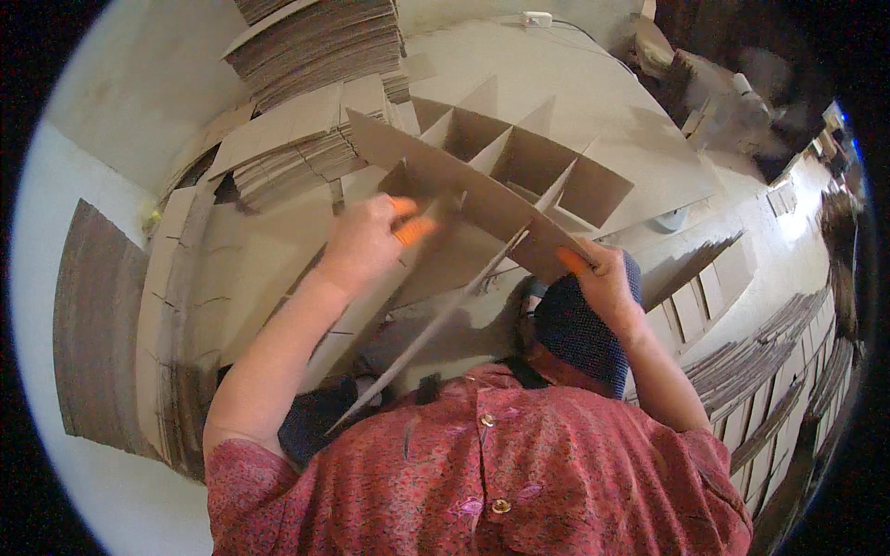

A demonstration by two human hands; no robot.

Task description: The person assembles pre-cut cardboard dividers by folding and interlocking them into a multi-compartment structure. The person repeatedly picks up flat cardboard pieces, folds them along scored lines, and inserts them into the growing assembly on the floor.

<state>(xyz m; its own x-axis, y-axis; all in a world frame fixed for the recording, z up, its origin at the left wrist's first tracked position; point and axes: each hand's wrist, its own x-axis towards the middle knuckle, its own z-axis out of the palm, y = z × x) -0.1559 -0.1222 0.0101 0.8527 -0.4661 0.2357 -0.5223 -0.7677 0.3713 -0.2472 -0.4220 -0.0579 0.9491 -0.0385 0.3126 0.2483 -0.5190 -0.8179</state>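
A cardboard divider grid [477, 148] of interlocked strips stands tilted over the table in front of me. My right hand [603, 276], with an orange finger cover, grips the near right end of its long strip [519, 222]. My left hand [366, 243] is at the grid's near left side, fingers curled and two orange finger covers showing. The fingertips are blurred, and what they hold, if anything, I cannot make out. A long cardboard strip [436, 320] slants from the grid down toward my chest.
Stacked cardboard sheets [315, 51] and strips [287, 148] stand at the back left of the pale table [593, 93]. More cardboard stacks [102, 324] rise along the left wall. Rows of cardboard pieces [760, 361] line the right side. A white plug [537, 18] with a cord lies at the far edge.
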